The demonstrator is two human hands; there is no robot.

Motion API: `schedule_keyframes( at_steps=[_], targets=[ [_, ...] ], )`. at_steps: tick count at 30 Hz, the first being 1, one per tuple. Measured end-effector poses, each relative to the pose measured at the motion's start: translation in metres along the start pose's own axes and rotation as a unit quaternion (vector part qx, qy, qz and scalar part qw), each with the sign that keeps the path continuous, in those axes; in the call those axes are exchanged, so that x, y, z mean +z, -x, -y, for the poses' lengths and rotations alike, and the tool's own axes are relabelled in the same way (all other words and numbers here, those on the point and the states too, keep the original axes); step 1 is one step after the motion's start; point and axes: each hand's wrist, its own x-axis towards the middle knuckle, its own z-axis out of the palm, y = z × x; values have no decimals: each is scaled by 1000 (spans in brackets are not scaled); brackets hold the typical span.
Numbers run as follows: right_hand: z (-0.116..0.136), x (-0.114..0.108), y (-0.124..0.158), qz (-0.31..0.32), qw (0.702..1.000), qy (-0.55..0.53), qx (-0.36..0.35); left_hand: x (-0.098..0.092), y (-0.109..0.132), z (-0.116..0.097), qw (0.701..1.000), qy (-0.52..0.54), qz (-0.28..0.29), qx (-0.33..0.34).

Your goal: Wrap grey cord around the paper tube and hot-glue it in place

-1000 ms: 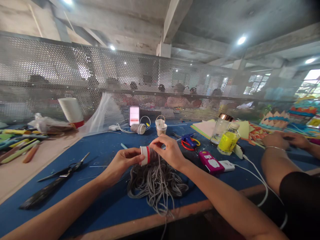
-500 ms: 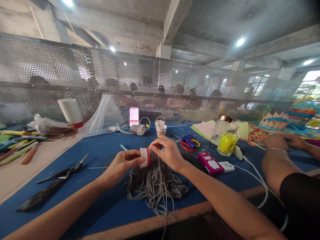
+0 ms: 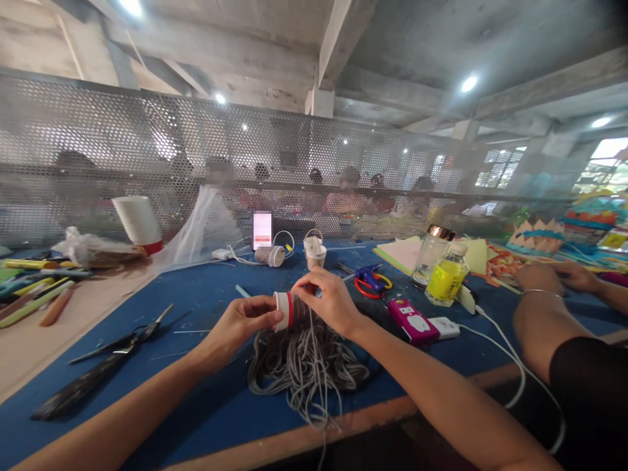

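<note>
My left hand grips the rim end of a small white paper cup with a red band, held on its side over the blue table. My right hand pinches grey cord against the cup's body. That cord runs down into a loose heap of grey cord lying on the table just below my hands, with a few strands hanging over the front edge.
Black scissors lie to the left, a stack of white cups and pens at far left. A magenta device, white charger cable, blue glue gun, glass jar and yellow bottle sit right. Another person's arms rest at right.
My right hand's fingers have shifted slightly along the cup with the cord. The cup and left hand stay almost in the same place.
</note>
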Motion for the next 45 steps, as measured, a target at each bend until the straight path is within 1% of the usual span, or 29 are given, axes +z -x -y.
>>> schedule_keyframes(
  at_steps=[4, 10, 18, 26, 39, 45],
  targets=[
    [-1, 1, 1, -2, 1000, 2, 0, 0, 0, 0, 1000, -2, 4, 3],
    [0, 1, 1, 1, 1000, 17, 3, 0, -1, 0, 1000, -5, -5, 1],
    [0, 1, 1, 4, 1000, 24, 3, 3, 1, -3, 1000, -6, 2, -1],
    [0, 1, 2, 5, 999, 33, 7, 3, 1, -5, 1000, -14, -4, -3],
    [-1, 2, 2, 6, 999, 38, 5, 2, 1, -3, 1000, -8, 21, 8],
    [-1, 3, 2, 8, 999, 40, 7, 2, 2, -4, 1000, -7, 20, 9]
  ],
)
